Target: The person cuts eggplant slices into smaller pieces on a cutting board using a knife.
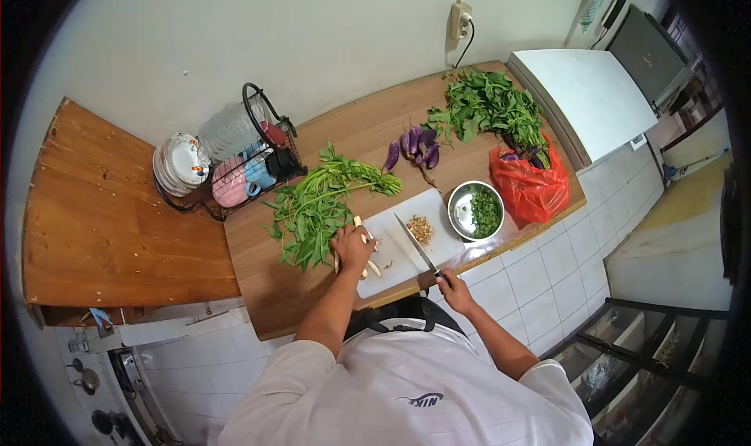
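Note:
A white cutting board lies near the front edge of the wooden table. My right hand is closed round the black handle of a knife, whose blade lies across the board. Beside the blade is a small pile of chopped pale-brown bits. My left hand rests at the board's left edge over several pale elongated pieces; its fingers are partly hidden, and whether it grips a piece is unclear. A metal bowl with chopped greens stands right of the board.
Leafy stems lie behind my left hand. Purple eggplants and more leafy greens lie at the back. A red plastic bag sits at the right. A wire rack with cups and plates stands at the left.

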`<state>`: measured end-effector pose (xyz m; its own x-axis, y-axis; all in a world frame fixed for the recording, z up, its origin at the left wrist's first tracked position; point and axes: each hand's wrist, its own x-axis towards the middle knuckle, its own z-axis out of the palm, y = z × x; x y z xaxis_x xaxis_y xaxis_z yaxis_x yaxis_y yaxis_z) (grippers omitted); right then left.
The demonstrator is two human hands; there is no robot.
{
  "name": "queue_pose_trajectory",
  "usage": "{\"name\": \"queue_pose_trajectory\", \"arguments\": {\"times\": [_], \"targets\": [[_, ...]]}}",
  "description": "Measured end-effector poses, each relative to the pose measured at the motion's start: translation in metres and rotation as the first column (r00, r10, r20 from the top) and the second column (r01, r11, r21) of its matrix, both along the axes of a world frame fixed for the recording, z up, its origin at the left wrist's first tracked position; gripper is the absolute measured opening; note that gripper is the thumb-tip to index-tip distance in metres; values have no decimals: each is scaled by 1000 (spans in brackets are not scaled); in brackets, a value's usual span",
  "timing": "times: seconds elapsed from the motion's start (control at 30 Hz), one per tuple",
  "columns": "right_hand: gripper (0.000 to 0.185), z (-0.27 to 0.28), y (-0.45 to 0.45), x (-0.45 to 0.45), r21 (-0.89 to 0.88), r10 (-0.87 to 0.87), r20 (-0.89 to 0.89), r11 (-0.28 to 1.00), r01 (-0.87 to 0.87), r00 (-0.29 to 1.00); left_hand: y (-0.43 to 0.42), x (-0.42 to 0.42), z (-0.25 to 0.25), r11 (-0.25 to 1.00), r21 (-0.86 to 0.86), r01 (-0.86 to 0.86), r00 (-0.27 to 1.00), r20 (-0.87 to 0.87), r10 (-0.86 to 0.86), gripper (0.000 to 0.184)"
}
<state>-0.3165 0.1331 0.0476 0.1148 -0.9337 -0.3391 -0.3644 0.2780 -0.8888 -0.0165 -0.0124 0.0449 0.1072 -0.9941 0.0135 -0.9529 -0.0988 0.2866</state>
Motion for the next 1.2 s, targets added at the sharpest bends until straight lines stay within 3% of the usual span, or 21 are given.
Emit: {"name": "queue_pose_trajectory", "arguments": {"times": [0.2, 0.37, 0.53, 0.63, 0.7, 0.73, 0.8, 0.87, 1.1, 1.2], "targets": [[22, -11, 14, 3, 73, -108, 174, 993, 96, 979, 1, -3, -2, 998, 44, 55, 994, 93, -59, 22], [23, -15, 20, 11, -3, -90, 89, 996, 90, 992, 1, -6, -18, 995, -8, 96, 994, 61, -95, 15], [33, -8, 27, 19, 43, -135, 58, 990, 132, 989, 4, -29, -8, 964, -66, 258, 934, -240, -266, 8], [34, -4, 28, 27, 121, -198, 66, 975, 189, 978, 15, -35, -18, 948, -5, 319, 924, -219, -312, 7], [34, 2, 29, 29, 168, -135, -114, 974, 153, 984, 18, -33, -24, 954, 16, 299, 933, -217, -288, 8], [34, -1, 31, 32, 173, -141, -116, 972, 160, 983, 19, -32, -25, 964, 47, 263, 943, -223, -247, 8], [34, -1, 38, 40, -12, -148, -292, 988, 151, 945, 22, -33, -26, 968, 89, 235, 950, -233, -209, 8], [35, 3, 42, 44, 31, -120, -326, 990, 138, 938, 22, -29, -27, 962, 3, 273, 937, -228, -265, 8], [40, 8, 46, 55, 162, 25, -482, 985, 61, 876, 21, -31, -31, 963, 35, 268, 941, -224, -253, 7], [39, 7, 46, 55, 147, 35, -508, 988, 47, 860, 22, -30, -36, 968, -36, 247, 941, -230, -248, 7]]}}
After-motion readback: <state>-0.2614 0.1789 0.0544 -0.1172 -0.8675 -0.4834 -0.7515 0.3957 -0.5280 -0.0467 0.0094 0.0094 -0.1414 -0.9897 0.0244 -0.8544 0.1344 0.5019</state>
